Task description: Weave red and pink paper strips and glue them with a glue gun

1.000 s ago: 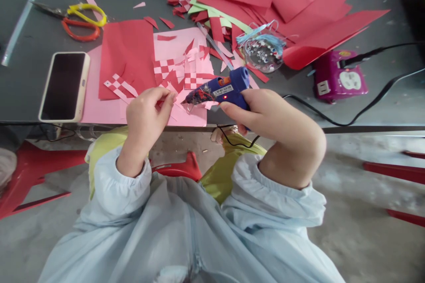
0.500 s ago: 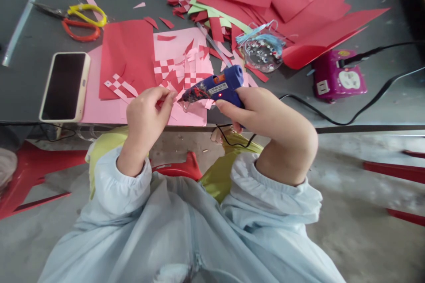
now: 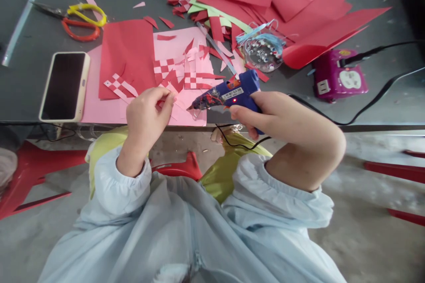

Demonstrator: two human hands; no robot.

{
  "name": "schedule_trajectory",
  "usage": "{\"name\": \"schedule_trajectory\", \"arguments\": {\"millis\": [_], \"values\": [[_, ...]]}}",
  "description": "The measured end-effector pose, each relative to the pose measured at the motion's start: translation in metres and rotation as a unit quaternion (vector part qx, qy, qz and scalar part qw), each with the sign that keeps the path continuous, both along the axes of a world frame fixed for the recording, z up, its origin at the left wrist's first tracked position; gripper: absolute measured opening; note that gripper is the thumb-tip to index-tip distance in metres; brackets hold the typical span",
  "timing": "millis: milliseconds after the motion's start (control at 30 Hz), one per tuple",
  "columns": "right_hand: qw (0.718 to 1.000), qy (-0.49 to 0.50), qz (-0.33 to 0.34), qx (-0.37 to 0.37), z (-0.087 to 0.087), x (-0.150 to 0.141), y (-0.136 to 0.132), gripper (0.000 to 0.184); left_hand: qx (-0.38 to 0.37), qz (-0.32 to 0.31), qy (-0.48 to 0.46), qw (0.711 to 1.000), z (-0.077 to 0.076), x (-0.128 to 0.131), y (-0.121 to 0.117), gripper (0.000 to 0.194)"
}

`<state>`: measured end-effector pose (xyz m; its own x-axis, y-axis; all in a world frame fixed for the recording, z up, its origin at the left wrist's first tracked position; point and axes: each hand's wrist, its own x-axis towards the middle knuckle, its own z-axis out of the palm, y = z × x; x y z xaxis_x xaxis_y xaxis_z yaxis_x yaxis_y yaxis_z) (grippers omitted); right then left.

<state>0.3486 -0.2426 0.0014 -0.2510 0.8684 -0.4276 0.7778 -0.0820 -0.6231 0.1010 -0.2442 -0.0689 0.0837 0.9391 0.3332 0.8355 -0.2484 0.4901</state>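
Just left of centre in the frame, the left hand [image 3: 146, 112] has thumb and forefinger pinched together on what seems a small bit of paper; most of it is hidden by the fingers, so its shape cannot be told. The right hand [image 3: 270, 108] is closed round the glue gun [image 3: 237, 93], its red light lit and its nozzle pointing left, near the left fingertips but apart from them. Beneath lies the pink sheet [image 3: 91, 108], with the red sheet [image 3: 128, 48] on it. As for progress, the weaving looks done on at least three pieces: two checked pieces [image 3: 164, 69] side by side at centre, amid loose strips, and a checked strip [image 3: 118, 85] further left, lying over the red sheet, with a dot at its end that may be an eye. The gluing looks only partly done, I judge: strip ends stick out untrimmed, and the eyes [image 3: 262, 55] mostly sit in their dish right of centre, beside blue tassels [image 3: 270, 39]. The scissors [image 3: 83, 35] lie unused at upper left, above the phone [image 3: 64, 86]. Whether any glue is on the pinched bit, I cannot tell.
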Motion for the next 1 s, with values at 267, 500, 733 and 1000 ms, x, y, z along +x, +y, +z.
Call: {"name": "schedule_trajectory", "arguments": {"millis": [267, 500, 733, 1000], "values": [[1.000, 0.007, -0.016, -0.001, 0.000, 0.004, -0.001, 0.043, 0.011, -0.018, 0.012, 1.000, 0.000, -0.001, -0.002, 0.015], [0.996, 0.031, -0.089, 0.004, 0.000, 0.010, -0.004, 0.032, -0.016, -0.044, 0.031, 0.998, 0.003, -0.004, -0.005, 0.023], [0.992, 0.051, -0.107, 0.045, -0.003, 0.013, -0.004, 0.028, 0.003, -0.077, 0.067, 0.995, 0.002, -0.007, -0.007, 0.027], [0.990, 0.089, -0.095, 0.062, -0.004, 0.015, -0.005, 0.029, 0.010, -0.117, 0.115, 0.986, 0.002, -0.008, -0.009, 0.027]]}}
